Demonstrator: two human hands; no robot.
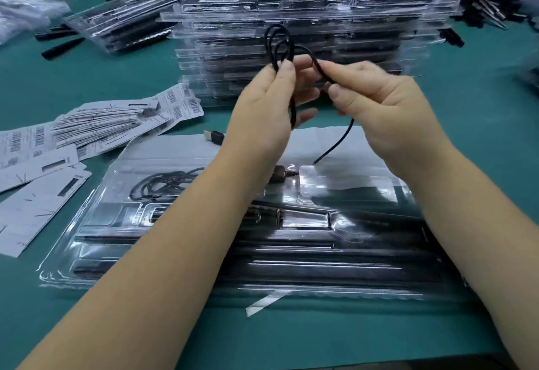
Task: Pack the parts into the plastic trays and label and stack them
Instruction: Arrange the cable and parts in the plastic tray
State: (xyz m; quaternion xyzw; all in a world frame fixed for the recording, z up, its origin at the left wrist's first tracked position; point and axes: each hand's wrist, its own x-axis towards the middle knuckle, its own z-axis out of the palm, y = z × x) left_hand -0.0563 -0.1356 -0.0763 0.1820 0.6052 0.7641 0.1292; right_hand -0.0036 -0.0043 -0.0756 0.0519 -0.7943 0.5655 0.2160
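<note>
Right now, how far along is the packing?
Done: a tall stack of filled trays stands behind the hands. In hand: both hands coil a black cable, left hand pinching the loops, right hand feeding the strand. Left: the near tray already holds black parts and another coiled cable; the labels beside it aren't applied yet.

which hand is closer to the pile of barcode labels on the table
Left. The left hand grips the black cable loops just right of the barcode labels; the right hand, pinching the same cable, is farther right, beyond the left hand.
</note>
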